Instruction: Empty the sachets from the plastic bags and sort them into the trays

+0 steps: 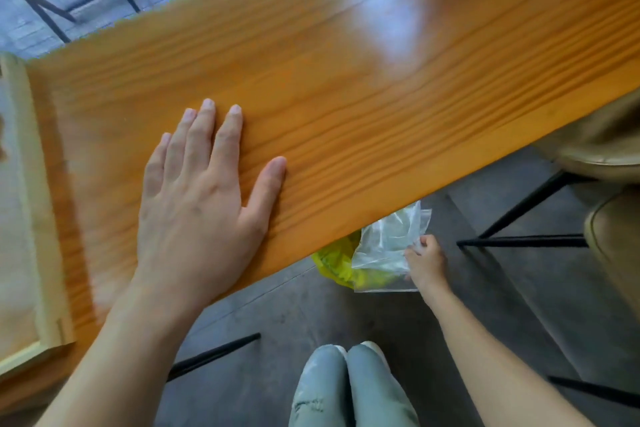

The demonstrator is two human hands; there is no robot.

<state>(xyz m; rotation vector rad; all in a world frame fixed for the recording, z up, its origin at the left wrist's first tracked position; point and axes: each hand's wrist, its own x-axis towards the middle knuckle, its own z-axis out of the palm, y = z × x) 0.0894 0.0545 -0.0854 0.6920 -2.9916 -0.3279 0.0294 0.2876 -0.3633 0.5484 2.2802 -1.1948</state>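
Observation:
My left hand [204, 198] lies flat, palm down, on the orange wooden table [346, 87], fingers spread and holding nothing. My right hand [425, 262] is down below the table's near edge, pinching the edge of a clear plastic bag [384, 246] that looks empty. Just behind that bag is a yellow-green plastic bag [334, 262], partly hidden by the table edge. A pale wooden tray [34, 204] sits at the left end of the table, cut off by the frame; its contents are blurred.
Tan padded chairs [602, 156] on black metal legs [519, 241] stand to the right, close to my right hand. My knees [346, 388] in pale trousers are below. Dark floor lies under the table, and black chair legs [52, 10] show beyond the far edge.

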